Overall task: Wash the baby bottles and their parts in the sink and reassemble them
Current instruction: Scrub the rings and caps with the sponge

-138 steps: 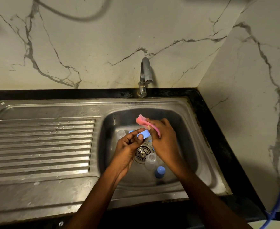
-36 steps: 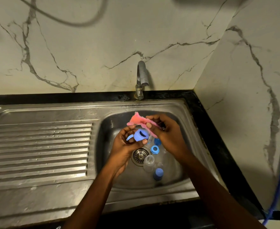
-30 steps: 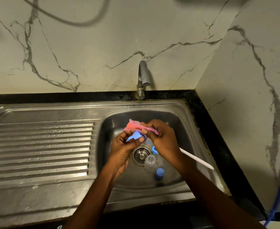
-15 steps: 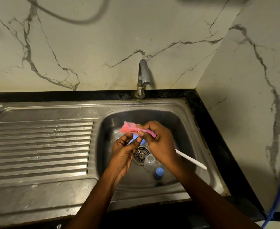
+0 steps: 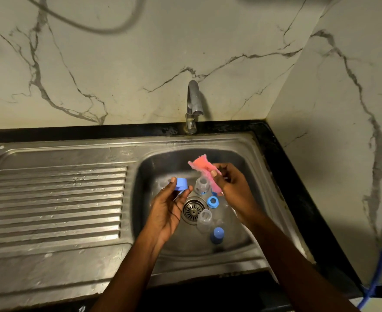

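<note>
A white marble-veined wall [image 5: 140,64] backs a stainless steel sink [image 5: 72,255] set in a black table [image 5: 298,176]. The sink's ribbed drainboard [image 5: 54,199] is on the left and its basin on the right, below a curved chrome tap [image 5: 193,104]. Over the basin the left hand [image 5: 166,209] pinches a light-blue plastic bottle cap [image 5: 182,184] between its fingertips. The right hand [image 5: 232,184], apart from it, grips a ragged pink sponge [image 5: 204,171]. On the basin floor a clear baby bottle [image 5: 202,185] lies just beyond the round metal drain strainer [image 5: 193,210], and a second clear bottle [image 5: 204,220] lies at its near right. A blue screw ring [image 5: 212,202] sits between the two bottles, and a blue domed cap [image 5: 217,235] sits nearest.
</note>
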